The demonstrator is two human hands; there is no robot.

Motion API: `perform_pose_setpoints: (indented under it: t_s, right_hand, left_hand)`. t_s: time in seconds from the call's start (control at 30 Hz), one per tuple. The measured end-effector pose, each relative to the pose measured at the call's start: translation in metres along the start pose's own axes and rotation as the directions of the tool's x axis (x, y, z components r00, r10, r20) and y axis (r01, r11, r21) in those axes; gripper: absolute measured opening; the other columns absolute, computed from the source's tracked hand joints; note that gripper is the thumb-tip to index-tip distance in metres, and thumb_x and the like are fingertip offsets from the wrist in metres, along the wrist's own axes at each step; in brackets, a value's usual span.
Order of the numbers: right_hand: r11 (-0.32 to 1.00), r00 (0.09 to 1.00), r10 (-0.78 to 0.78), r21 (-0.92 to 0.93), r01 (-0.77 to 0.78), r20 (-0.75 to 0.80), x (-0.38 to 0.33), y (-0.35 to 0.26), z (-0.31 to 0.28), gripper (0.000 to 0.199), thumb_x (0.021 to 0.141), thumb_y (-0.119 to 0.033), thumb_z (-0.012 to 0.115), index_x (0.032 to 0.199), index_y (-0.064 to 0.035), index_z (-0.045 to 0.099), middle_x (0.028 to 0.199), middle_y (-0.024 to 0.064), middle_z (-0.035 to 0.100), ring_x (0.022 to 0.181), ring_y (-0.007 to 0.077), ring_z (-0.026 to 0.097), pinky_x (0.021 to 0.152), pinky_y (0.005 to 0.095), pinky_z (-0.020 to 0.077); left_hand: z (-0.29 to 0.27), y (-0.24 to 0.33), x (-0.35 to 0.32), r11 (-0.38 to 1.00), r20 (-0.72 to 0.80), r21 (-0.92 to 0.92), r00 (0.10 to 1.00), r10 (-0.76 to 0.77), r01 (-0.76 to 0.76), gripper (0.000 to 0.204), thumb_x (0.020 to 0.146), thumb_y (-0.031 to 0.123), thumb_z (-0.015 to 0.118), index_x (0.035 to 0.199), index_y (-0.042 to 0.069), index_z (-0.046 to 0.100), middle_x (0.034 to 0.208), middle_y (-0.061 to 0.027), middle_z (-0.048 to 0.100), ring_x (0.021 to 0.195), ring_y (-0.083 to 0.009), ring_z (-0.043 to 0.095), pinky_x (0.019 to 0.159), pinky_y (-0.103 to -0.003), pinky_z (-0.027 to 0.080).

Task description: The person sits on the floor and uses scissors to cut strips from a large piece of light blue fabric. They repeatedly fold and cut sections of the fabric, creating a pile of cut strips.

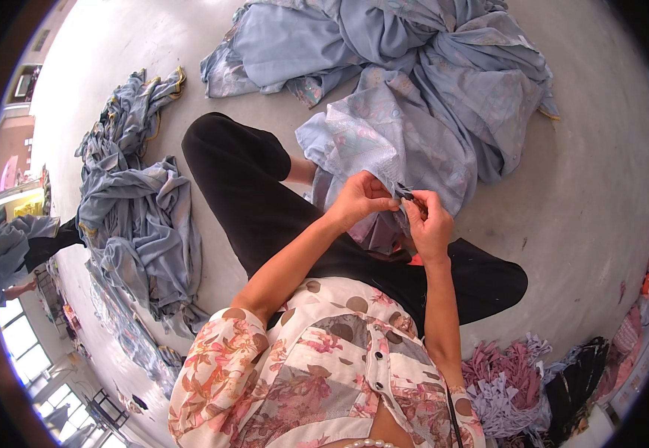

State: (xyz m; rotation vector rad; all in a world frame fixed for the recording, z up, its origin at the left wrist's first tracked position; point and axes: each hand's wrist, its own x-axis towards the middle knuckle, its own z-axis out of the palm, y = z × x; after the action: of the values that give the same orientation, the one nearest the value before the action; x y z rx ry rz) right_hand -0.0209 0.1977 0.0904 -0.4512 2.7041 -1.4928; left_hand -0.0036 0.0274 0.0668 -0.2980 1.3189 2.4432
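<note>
I sit cross-legged on the floor with blue-grey patterned fabric drawn up over my lap. My left hand is closed, pinching the fabric's near edge between thumb and fingers. Close beside it, my right hand is closed around a small black tool, which looks like thread snips and is partly hidden by the fingers. The tool's dark tip meets the fabric edge between both hands. From the pinched edge, the cloth runs away from me into a large heap of the same blue-grey fabric.
A long pile of blue-grey cloth with yellow edging lies to my left. Pink and pale fabric strips are heaped at the lower right, beside dark cloth. Another person's sleeve shows at the far left. Grey floor surrounds me.
</note>
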Motion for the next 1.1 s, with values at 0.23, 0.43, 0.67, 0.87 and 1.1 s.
perform_pose_setpoints:
  t_s: [0.23, 0.43, 0.67, 0.87, 1.1]
  right_hand:
    - [0.994, 0.993, 0.071, 0.091, -0.063, -0.095, 0.000, 0.000, -0.001, 0.019, 0.080, -0.014, 0.066, 0.092, -0.0030, 0.057, 0.068, 0.0063, 0.059, 0.058, 0.0147, 0.057, 0.053, 0.0258, 0.0451]
    - [0.999, 0.998, 0.036, -0.009, -0.037, -0.055, -0.008, 0.005, -0.006, 0.023, 0.077, -0.016, 0.069, 0.092, -0.0031, 0.057, 0.067, 0.0045, 0.057, 0.056, 0.0135, 0.055, 0.053, 0.0249, 0.0452]
    - [0.996, 0.997, -0.067, -0.066, 0.066, -0.023, 0.000, -0.002, -0.001, 0.023, 0.076, -0.019, 0.069, 0.090, -0.0049, 0.058, 0.066, 0.0060, 0.058, 0.054, 0.0205, 0.056, 0.050, 0.0302, 0.0440]
    - [0.996, 0.998, -0.057, -0.074, 0.055, -0.023, 0.000, 0.001, 0.002, 0.020, 0.078, -0.017, 0.068, 0.089, -0.0041, 0.058, 0.069, 0.0069, 0.060, 0.057, 0.0183, 0.058, 0.051, 0.0286, 0.0446]
    - [0.986, 0.993, 0.115, 0.123, -0.111, -0.027, -0.004, -0.001, -0.007, 0.021, 0.079, -0.017, 0.067, 0.090, -0.0025, 0.057, 0.069, 0.0057, 0.061, 0.058, 0.0128, 0.056, 0.053, 0.0255, 0.0448]
  left_hand:
    - [0.005, 0.003, -0.001, 1.000, 0.019, -0.023, 1.000, -0.018, 0.019, 0.041, 0.073, -0.006, 0.065, 0.110, -0.002, 0.048, 0.105, -0.0112, 0.059, 0.094, -0.0199, 0.060, 0.082, -0.033, 0.050]
    - [0.004, 0.005, -0.002, 1.000, 0.016, -0.015, 1.000, -0.014, 0.015, 0.040, 0.073, -0.005, 0.066, 0.110, -0.002, 0.048, 0.104, -0.0111, 0.060, 0.093, -0.0195, 0.060, 0.082, -0.032, 0.050]
    - [0.006, -0.004, 0.001, 0.998, 0.031, 0.058, 0.999, 0.027, -0.029, 0.029, 0.071, -0.008, 0.067, 0.096, -0.004, 0.052, 0.094, -0.0106, 0.063, 0.086, -0.0157, 0.061, 0.076, -0.029, 0.051]
    - [0.010, -0.003, 0.000, 0.995, 0.059, 0.096, 0.998, 0.009, -0.015, 0.030, 0.071, -0.008, 0.067, 0.097, -0.002, 0.053, 0.091, -0.0087, 0.063, 0.085, -0.0139, 0.060, 0.075, -0.028, 0.050]
    - [0.013, 0.001, -0.001, 0.998, 0.061, 0.065, 0.998, 0.017, -0.021, 0.033, 0.071, -0.009, 0.066, 0.100, -0.002, 0.054, 0.090, -0.0079, 0.063, 0.082, -0.0136, 0.060, 0.073, -0.027, 0.050]
